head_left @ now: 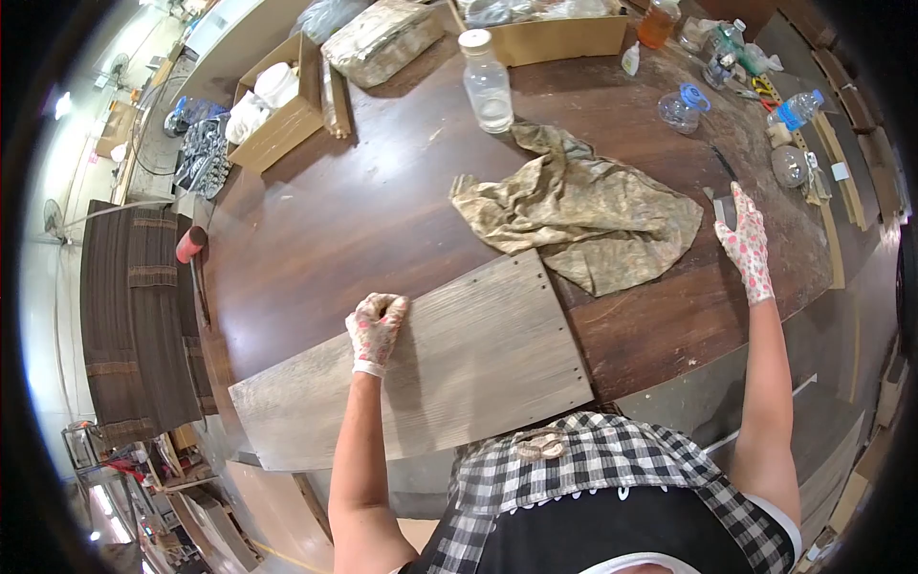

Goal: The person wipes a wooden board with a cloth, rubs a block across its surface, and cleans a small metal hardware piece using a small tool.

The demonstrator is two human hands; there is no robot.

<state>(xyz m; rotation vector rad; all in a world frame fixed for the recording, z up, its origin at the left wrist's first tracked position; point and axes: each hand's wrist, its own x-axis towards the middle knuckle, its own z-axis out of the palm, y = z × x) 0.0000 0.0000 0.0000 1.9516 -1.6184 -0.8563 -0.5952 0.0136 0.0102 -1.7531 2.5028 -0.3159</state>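
A long grey wood-grain board (469, 354) lies slanted along the table's near edge, with small dark holes at its right end. At its far edge is my left hand (377, 330), in a white floral glove, with the fingers curled over the edge. My right hand (747, 244), gloved alike, reaches far right. Its thumb and fingers are around a small scraper-like tool (724, 210) with a flat grey piece and a dark handle, partly hidden by the fingertips. A crumpled olive-brown cloth (593, 215) lies between the hands, beyond the board.
Behind the cloth stands a clear jar (489, 91). A plastic bottle with a blue cap (681, 113) and other bottles stand at the far right. Cardboard boxes (287, 120) and a wrapped bundle (382, 43) line the far side. A red-headed mallet (191, 245) is at the left edge.
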